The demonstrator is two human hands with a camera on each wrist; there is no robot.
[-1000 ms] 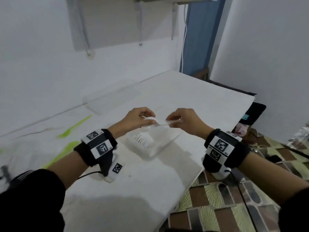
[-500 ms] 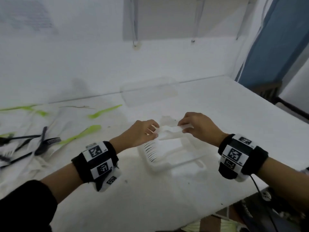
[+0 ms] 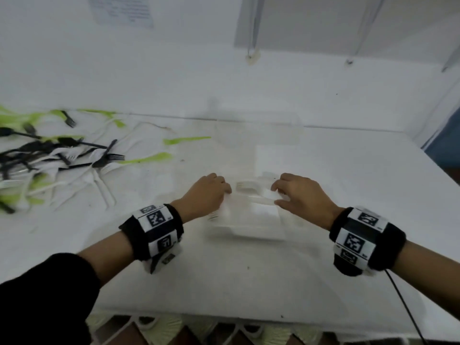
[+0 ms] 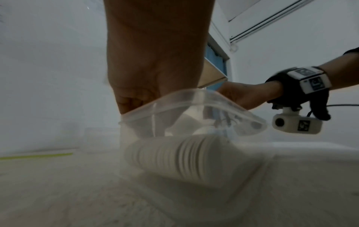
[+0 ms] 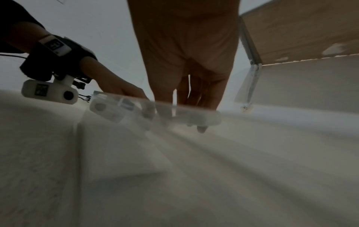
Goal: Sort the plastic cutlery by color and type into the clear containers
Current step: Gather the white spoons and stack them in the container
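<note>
A clear container (image 3: 249, 232) stands on the white table in front of me, seen close up in the wrist views (image 4: 194, 104) (image 5: 184, 106). Both hands are lowered over its open top. My left hand (image 3: 227, 191) (image 4: 132, 102) curls its fingers at the left rim around one end of white cutlery (image 3: 246, 186). My right hand (image 3: 276, 195) (image 5: 190, 98) pinches the other end at the right rim, its fingers reaching down inside the container. More white pieces (image 4: 186, 122) lie blurred inside.
A mixed pile of black, white and green cutlery (image 3: 62, 155) covers the table's left side, with two green pieces (image 3: 146, 159) (image 3: 186, 140) lying nearer. A second clear container (image 3: 258, 130) stands by the back wall. The table's front edge (image 3: 224, 317) is close to me.
Both hands have come down with the white cutlery from above the container to its rim. The head view has swung left, bringing the cutlery pile into sight.
</note>
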